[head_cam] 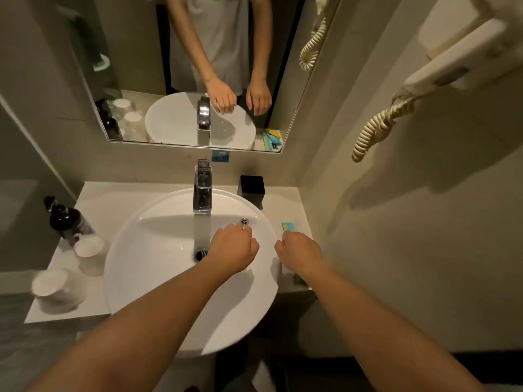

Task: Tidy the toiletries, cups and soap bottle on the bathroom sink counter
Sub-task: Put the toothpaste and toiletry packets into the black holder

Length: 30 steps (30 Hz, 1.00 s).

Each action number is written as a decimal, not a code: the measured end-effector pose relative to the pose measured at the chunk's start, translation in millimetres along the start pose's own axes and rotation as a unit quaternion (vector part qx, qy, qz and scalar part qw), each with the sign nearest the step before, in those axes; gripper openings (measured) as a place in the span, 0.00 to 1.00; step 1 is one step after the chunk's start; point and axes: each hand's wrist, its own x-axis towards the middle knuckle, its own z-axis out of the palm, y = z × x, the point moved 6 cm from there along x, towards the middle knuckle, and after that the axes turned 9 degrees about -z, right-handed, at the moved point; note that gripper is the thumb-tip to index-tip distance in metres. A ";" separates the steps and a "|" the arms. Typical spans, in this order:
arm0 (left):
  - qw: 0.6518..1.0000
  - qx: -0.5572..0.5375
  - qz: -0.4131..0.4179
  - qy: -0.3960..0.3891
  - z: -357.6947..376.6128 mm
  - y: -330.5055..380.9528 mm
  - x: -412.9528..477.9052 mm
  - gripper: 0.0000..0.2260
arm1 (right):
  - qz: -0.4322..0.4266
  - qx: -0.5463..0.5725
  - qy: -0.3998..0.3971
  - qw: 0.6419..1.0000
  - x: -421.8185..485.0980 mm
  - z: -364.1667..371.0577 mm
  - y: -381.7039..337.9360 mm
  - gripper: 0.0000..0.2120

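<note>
We see both hands out over the sink [158,250]. The left hand [233,248] hangs above the bowl's right side, fingers curled into a loose fist with nothing in it. The right hand [300,251] is over the rim at 3 o'clock, fingers bent downward; we cannot tell if they hold anything. Just beyond its fingertips, a blue-and-yellow packet [288,226] lies flat on the counter [93,199], long axis running toward the wall at 12; its print is too small to read. At 9 o'clock the dark soap bottle [63,217] stands upright, pump aimed at 12, label unreadable. Two cups [90,253] sit mouth-down below it, toward 8. A black box [252,187] stands at 1 o'clock beside the tap [202,188], whose spout points at 6.
</note>
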 end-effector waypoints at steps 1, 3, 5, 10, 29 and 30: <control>1.000 0.005 -0.002 0.003 1.5 0.6 6.8 0.14 | 0.002 0.009 -0.001 1.000 7.5 0.8 5.7 0.14; 1.000 0.005 -0.021 0.004 8.2 -1.7 24.9 0.15 | -0.002 0.017 0.001 1.000 25.0 1.4 16.4 0.13; 0.999 0.000 -0.033 -0.005 14.5 -3.1 41.7 0.16 | 0.004 0.029 -0.007 1.000 41.8 2.9 28.3 0.12; 0.998 -0.002 -0.060 -0.005 26.6 -7.7 76.5 0.13 | 0.000 0.041 -0.036 0.999 88.8 16.1 56.2 0.12; 0.990 0.023 -0.136 0.030 63.5 -32.0 130.7 0.15 | 0.097 0.150 -0.078 0.981 163.6 80.7 108.0 0.18; 0.990 0.022 -0.138 0.032 63.7 -32.8 131.3 0.16 | 0.112 0.167 -0.074 0.977 163.8 81.8 110.6 0.19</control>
